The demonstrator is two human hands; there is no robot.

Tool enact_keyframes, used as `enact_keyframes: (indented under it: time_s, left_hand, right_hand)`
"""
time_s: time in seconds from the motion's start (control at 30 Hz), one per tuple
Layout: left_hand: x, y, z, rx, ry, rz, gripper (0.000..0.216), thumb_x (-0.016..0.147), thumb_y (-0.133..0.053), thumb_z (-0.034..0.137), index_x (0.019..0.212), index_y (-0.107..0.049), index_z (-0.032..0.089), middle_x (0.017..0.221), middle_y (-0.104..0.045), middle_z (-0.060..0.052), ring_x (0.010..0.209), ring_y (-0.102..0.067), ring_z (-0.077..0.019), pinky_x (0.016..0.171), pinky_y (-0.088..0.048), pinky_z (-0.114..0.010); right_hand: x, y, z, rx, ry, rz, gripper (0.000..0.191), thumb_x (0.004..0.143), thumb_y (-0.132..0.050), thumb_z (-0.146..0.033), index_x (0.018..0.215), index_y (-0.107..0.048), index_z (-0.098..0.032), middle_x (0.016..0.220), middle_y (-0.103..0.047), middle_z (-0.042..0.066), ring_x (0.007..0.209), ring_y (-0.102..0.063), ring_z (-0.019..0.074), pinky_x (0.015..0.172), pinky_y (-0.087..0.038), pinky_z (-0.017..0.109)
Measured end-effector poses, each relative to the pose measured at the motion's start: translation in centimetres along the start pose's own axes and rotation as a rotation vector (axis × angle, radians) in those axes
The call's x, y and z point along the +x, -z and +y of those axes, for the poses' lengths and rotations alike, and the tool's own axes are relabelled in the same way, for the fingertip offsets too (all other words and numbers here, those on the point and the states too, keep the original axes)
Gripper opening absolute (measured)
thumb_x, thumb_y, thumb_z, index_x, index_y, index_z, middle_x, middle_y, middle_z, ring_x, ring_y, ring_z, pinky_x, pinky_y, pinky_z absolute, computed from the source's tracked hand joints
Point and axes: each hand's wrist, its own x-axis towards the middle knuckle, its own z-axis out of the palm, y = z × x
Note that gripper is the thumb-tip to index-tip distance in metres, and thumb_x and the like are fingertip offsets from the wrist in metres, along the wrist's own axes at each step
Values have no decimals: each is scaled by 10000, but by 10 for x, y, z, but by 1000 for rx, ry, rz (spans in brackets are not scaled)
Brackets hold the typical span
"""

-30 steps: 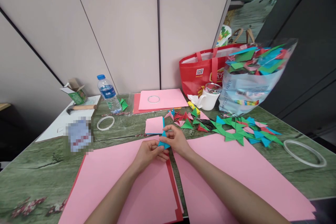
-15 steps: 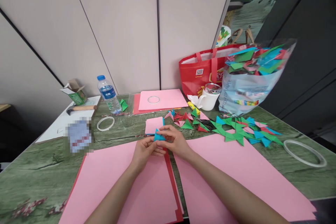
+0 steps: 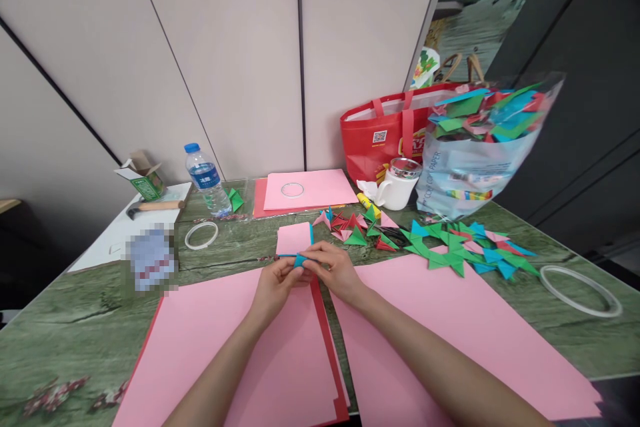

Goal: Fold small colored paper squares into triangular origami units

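Note:
A small piece of folded blue paper [image 3: 300,260] is pinched between both hands, partly hidden by the fingers. My left hand [image 3: 277,280] is closed on its left side, above the left stack of large pink sheets [image 3: 225,340]. My right hand [image 3: 334,271] grips the right side of the same piece with thumb and fingers. Just behind the hands lies a stack of small pink squares [image 3: 294,238] with blue ones at its edge. Loose folded paper pieces [image 3: 356,235] in red, green and pink lie to the right of that stack.
Joined green and blue paper stars [image 3: 440,247] lie on the right, near a large white ring [image 3: 580,291]. Behind stand a white mug [image 3: 399,185], a red bag [image 3: 370,140] and a clear bag of folded paper [image 3: 470,160]. A water bottle [image 3: 206,180] and hammer [image 3: 155,207] are on the left.
The blue paper's upright point no longer shows; the piece looks lower and flatter between my fingers. My right-hand fingers have closed in over it.

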Motion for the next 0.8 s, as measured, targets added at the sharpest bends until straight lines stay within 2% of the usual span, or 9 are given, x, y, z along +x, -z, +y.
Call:
enact_keyframes:
  time_s: [0.1, 0.2, 0.27, 0.37, 0.47, 0.6, 0.7, 0.8]
  left_hand:
    - [1, 2, -3, 82, -31, 152, 211, 668, -621, 327, 775, -564, 154, 738, -658, -35, 668, -640, -184, 649, -526, -341]
    - [2, 3, -2, 140, -92, 265, 315, 617, -664, 292, 882, -543, 171, 878, -640, -50, 723, -631, -183, 587, -531, -302]
    - [2, 3, 0, 148, -67, 233, 323, 618, -659, 292, 899, -568, 161, 879, -650, -62, 748, -630, -193, 602, -532, -306]
    - [2, 2, 2, 135, 15, 157, 214, 631, -645, 301, 756, -616, 130, 698, -673, -50, 644, -638, -188, 608, -530, -314]
    - [1, 2, 2, 97, 30, 176, 185, 620, -658, 288, 688, -602, 125, 566, -656, -29, 548, -630, -176, 569, -527, -301]
    - [1, 4, 1, 27, 19, 181, 195, 625, -659, 295, 689, -586, 125, 594, -668, -39, 544, -633, -174, 567, -529, -306]
    - [1, 4, 1, -2, 41, 151, 193, 648, -643, 297, 710, -580, 126, 668, -685, -58, 559, -636, -174, 572, -531, -315]
    - [1, 4, 1, -22, 49, 136, 175, 658, -638, 281, 711, -572, 128, 632, -680, -47, 547, -633, -171, 564, -530, -312]
  right_hand:
    - [1, 0, -3, 11, -49, 14, 181, 774, -539, -257, 896, -669, -228, 771, -632, 40, 702, -567, 155, 650, -441, 278]
    - [1, 1, -4, 53, -139, 22, 166, 758, -551, -278, 847, -672, -206, 695, -630, 26, 614, -550, 142, 582, -428, 254]
    - [1, 1, -4, 113, -217, 14, 161, 746, -558, -297, 803, -662, -187, 657, -618, 14, 556, -526, 124, 531, -417, 234]
    - [1, 0, -3, 191, -282, -10, 163, 734, -563, -305, 758, -648, -168, 613, -594, 2, 508, -500, 106, 496, -410, 218]
    - [0, 0, -2, 230, -291, 15, 163, 707, -590, -285, 799, -645, -163, 674, -609, 16, 555, -526, 114, 531, -434, 226]
    - [1, -1, -3, 306, -308, 54, 200, 657, -640, -264, 828, -638, -160, 756, -633, 36, 668, -568, 144, 614, -462, 252]
    - [1, 0, -3, 325, -313, 83, 163, 636, -659, -263, 758, -645, -155, 678, -622, 21, 622, -556, 135, 590, -455, 246]
    - [1, 0, -3, 346, -334, 98, 158, 611, -678, -252, 730, -651, -150, 617, -607, 6, 573, -542, 122, 552, -448, 237]
